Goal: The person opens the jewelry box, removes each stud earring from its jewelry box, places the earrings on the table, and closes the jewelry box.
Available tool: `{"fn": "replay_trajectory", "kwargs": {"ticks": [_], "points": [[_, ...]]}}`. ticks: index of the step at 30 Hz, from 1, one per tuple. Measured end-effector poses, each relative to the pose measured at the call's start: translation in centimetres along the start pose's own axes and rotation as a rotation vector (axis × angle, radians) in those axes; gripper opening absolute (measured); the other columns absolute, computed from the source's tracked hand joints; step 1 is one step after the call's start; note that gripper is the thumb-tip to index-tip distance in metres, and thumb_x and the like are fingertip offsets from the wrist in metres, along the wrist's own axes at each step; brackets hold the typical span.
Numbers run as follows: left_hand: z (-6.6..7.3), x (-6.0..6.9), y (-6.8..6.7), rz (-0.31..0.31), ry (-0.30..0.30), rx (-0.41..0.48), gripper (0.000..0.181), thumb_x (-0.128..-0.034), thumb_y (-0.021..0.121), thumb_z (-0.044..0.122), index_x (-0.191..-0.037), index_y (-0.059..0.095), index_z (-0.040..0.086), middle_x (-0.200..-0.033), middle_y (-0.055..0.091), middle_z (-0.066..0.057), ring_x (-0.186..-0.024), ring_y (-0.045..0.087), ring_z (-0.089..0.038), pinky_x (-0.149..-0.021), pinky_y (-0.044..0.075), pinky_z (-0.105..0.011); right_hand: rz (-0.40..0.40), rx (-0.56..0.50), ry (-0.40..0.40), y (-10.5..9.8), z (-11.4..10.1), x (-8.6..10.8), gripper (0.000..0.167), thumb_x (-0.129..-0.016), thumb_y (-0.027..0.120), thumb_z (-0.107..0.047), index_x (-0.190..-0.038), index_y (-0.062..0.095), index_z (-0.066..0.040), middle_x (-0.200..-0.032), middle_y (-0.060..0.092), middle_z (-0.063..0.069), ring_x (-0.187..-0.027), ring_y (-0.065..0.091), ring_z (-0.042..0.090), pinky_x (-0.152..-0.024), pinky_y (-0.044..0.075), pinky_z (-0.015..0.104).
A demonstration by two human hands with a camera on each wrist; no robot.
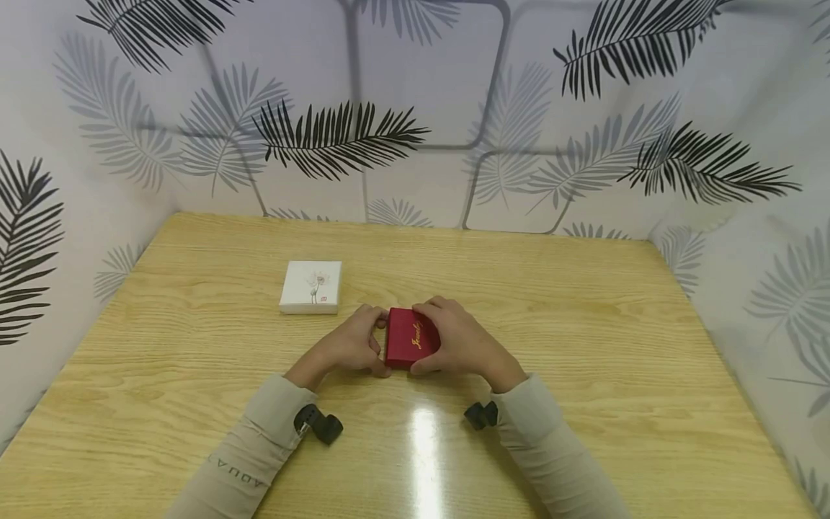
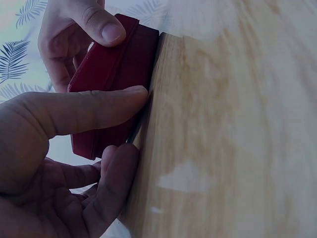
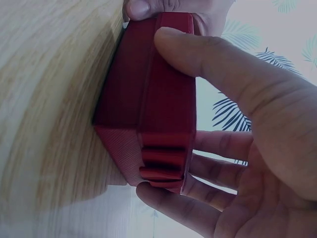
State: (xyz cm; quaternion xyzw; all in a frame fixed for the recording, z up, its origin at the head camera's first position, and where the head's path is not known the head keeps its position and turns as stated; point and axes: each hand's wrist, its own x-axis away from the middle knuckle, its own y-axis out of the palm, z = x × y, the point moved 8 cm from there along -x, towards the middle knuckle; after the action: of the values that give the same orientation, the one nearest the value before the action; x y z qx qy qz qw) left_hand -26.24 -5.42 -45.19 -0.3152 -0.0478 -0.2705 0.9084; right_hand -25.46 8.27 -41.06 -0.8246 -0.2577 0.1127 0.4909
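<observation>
A small red box (image 1: 405, 339) with gold lettering on its lid lies on the wooden table, between the two hands. The left hand (image 1: 353, 340) grips its left side, thumb on the near face and fingers at the far side. From the right, the right hand (image 1: 462, 339) holds the lid by its near and far edges. In the left wrist view the red box (image 2: 111, 64) rests on the table under both thumbs. The right wrist view shows a seam round the red box (image 3: 171, 94) and a ribbon on its side.
A white box (image 1: 311, 287) with a flower drawing lies on the table (image 1: 583, 324), behind and left of the red box. A leaf-patterned wall covering (image 1: 415, 173) rises along the table's back and side edges.
</observation>
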Motion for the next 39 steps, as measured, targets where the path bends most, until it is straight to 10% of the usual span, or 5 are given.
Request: {"fn": "replay_trajectory", "kwargs": {"ticks": [14,39], "points": [[0.19,0.01,0.03,0.000,0.061,0.051,0.093,-0.0647,0.091,0.004,-0.144,0.041,0.000,-0.135,0.051,-0.016,-0.114,0.054,-0.027,-0.098,0.049,-0.041,-0.014,-0.016,0.003,-0.15,0.15,0.16,0.092,-0.069,0.092,-0.032,-0.144,0.049,-0.002,-0.134,0.057,0.012,-0.122,0.052,0.028,-0.103,0.050,0.045],[-0.04,-0.19,0.18,-0.004,0.022,0.091,0.090,-0.0652,0.090,0.000,-0.141,0.042,-0.002,-0.136,0.051,-0.016,-0.113,0.056,-0.026,-0.100,0.049,-0.041,-0.011,-0.018,0.004,-0.16,0.27,0.23,0.092,-0.069,0.092,-0.034,-0.145,0.049,-0.003,-0.136,0.056,0.012,-0.125,0.051,0.028,-0.104,0.049,0.046]]}}
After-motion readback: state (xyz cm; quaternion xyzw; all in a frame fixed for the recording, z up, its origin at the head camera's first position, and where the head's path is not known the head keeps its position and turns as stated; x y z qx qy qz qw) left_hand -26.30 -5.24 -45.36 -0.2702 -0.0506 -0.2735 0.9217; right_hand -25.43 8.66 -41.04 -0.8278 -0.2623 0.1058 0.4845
